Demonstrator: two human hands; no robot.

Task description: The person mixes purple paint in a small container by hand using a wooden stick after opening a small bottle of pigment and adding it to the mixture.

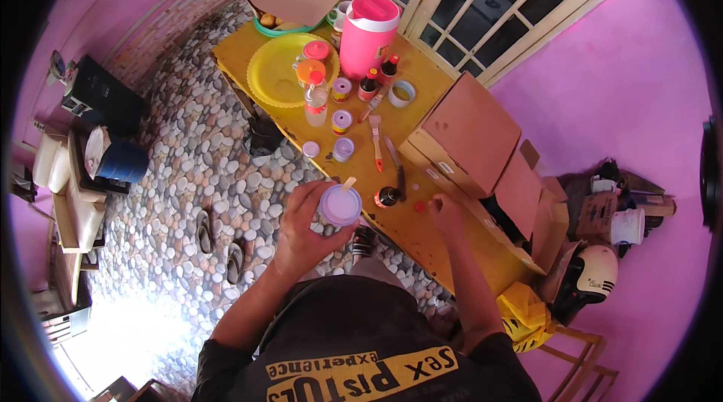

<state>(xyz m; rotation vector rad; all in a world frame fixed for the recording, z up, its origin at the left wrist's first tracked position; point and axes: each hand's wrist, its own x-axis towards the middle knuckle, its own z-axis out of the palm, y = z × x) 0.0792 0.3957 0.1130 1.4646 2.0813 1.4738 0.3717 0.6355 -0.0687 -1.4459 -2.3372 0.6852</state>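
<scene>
Fingers of the left hand are curved around the tub, which is held between them and the thumb; a stick is propped at its far rim. The left forearm is angled forward from below. The right hand is held over the table with fingers curled; whether anything is gripped there cannot be told. Just left of it, a red cap and bottle are seen. The tub is held beside the table's edge, with floor left open leftward; rightward, room is bounded by the box.
</scene>
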